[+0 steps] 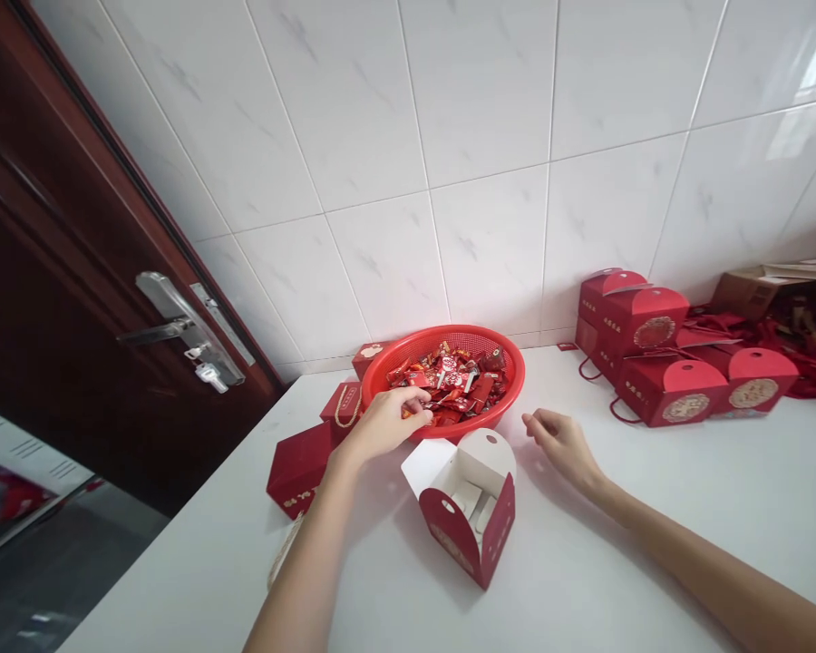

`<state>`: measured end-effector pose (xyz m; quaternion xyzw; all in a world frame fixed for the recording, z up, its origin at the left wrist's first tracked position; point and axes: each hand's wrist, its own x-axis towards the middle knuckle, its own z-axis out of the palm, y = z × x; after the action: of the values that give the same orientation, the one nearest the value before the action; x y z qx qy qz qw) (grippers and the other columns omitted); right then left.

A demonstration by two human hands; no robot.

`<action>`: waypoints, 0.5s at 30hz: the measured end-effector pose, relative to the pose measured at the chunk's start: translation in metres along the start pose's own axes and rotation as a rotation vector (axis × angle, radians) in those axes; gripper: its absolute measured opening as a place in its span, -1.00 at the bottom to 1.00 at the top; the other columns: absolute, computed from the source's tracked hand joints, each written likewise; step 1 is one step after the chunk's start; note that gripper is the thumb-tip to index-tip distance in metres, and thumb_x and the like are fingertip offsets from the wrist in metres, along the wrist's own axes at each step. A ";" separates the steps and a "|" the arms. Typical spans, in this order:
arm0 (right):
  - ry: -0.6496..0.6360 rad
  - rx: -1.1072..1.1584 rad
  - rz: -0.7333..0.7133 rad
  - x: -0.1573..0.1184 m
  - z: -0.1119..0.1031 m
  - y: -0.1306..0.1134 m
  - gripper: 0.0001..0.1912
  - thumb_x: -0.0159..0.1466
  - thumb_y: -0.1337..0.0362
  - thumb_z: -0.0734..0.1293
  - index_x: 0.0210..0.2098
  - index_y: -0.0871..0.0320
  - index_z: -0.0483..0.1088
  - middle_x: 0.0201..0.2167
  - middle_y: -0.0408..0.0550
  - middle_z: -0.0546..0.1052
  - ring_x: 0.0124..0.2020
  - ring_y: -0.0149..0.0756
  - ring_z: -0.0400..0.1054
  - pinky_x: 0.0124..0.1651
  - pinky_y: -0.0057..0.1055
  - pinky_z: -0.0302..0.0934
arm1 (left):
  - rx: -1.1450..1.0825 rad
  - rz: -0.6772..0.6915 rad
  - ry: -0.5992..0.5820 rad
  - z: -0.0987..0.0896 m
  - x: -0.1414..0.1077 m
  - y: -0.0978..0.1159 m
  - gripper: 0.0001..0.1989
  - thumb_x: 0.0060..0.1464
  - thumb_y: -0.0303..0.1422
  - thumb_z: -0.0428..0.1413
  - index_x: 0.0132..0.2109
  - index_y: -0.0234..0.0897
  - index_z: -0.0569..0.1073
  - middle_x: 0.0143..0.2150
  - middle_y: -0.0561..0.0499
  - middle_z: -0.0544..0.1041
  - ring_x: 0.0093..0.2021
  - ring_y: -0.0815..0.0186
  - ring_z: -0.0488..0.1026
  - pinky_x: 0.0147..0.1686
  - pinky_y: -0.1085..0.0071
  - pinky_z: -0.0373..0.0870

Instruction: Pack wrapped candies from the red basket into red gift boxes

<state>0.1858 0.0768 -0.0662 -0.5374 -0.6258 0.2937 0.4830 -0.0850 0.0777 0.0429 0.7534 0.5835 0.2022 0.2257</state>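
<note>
My left hand (389, 424) is at the front left rim of a round red plastic basket (517, 385). Its fingers are curved and apart, with nothing visible between them. Wrapped candies (452, 381), mostly red, fill the basket. In front of the basket stands a red gift box (459, 531) with its flaps up and its white inside showing; some pale pieces inside it are hard to make out. To the right of this box, my right hand (561, 444) hovers or rests near the white tabletop (571, 562). Its fingers are curled together, and nothing shows in them.
Closed red boxes (303, 462) with rope handles stand to the left, beside my left forearm. Several red boxes (666, 390) are grouped at the right back, next to a cardboard box (748, 288) and red bags. A tiled wall (490, 227) lies behind; a dark door (109, 227) stands left.
</note>
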 end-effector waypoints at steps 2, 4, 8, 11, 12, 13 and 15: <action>-0.010 -0.003 0.003 -0.005 0.011 0.012 -0.49 0.26 -0.13 0.14 -0.64 0.07 0.08 -0.70 -0.23 0.13 -0.61 -0.41 0.01 -0.55 -0.43 -0.04 | 0.046 0.023 -0.140 0.005 0.021 -0.005 -0.53 0.09 -0.17 0.16 0.11 -0.25 0.49 0.11 -0.12 0.55 0.07 0.12 0.50 0.05 0.30 0.42; -0.023 -0.017 -0.010 -0.008 0.019 0.018 -0.50 0.24 -0.09 0.15 -0.66 0.06 -0.01 -0.70 -0.25 0.06 -0.61 -0.43 -0.06 -0.55 -0.44 -0.09 | 0.139 0.027 -0.249 0.010 0.041 -0.005 -0.38 0.03 -0.14 0.21 0.23 -0.25 0.41 0.25 -0.16 0.45 0.17 0.05 0.44 0.12 0.26 0.38; -0.091 -0.059 -0.048 -0.011 0.024 0.022 -0.50 0.22 -0.03 0.19 -0.68 0.08 -0.07 -0.71 -0.26 0.01 -0.60 -0.44 -0.15 -0.55 -0.43 -0.16 | 0.324 0.045 -0.387 0.020 0.068 0.004 -0.21 0.00 -0.09 0.23 0.34 -0.26 0.27 0.37 -0.23 0.29 0.32 -0.04 0.28 0.24 0.23 0.24; -0.120 -0.083 -0.061 -0.010 0.025 0.025 -0.51 0.23 0.02 0.20 -0.68 0.09 -0.06 -0.72 -0.25 0.03 -0.60 -0.44 -0.16 -0.55 -0.42 -0.17 | 0.392 0.029 -0.428 0.030 0.077 0.011 -0.14 -0.02 0.00 0.20 0.37 -0.22 0.21 0.37 -0.27 0.28 0.28 -0.11 0.32 0.14 0.19 0.32; -0.124 -0.088 -0.062 -0.010 0.025 0.025 -0.51 0.23 0.03 0.19 -0.68 0.09 -0.06 -0.72 -0.25 0.03 -0.60 -0.44 -0.16 -0.54 -0.42 -0.17 | 0.420 0.027 -0.422 0.033 0.079 0.012 -0.15 -0.02 0.02 0.20 0.36 -0.21 0.22 0.35 -0.29 0.30 0.25 -0.14 0.35 0.09 0.17 0.35; -0.128 -0.092 -0.062 -0.010 0.025 0.026 -0.52 0.23 0.04 0.19 -0.68 0.09 -0.06 -0.72 -0.25 0.03 -0.60 -0.44 -0.15 -0.54 -0.42 -0.17 | 0.449 0.029 -0.410 0.036 0.079 0.014 -0.16 -0.02 0.02 0.19 0.34 -0.22 0.24 0.31 -0.31 0.35 0.21 -0.15 0.39 0.04 0.17 0.38; -0.134 -0.096 -0.060 -0.009 0.025 0.026 -0.53 0.24 0.05 0.18 -0.68 0.09 -0.05 -0.72 -0.25 0.04 -0.60 -0.44 -0.14 -0.54 -0.42 -0.16 | 0.492 0.048 -0.387 0.041 0.079 0.015 -0.24 0.00 -0.02 0.18 0.29 -0.26 0.31 0.18 -0.33 0.48 0.09 -0.16 0.47 -0.06 0.18 0.42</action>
<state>0.1728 0.0786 -0.1011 -0.5200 -0.6860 0.2841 0.4222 -0.0309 0.1470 0.0212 0.8235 0.5432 -0.0871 0.1386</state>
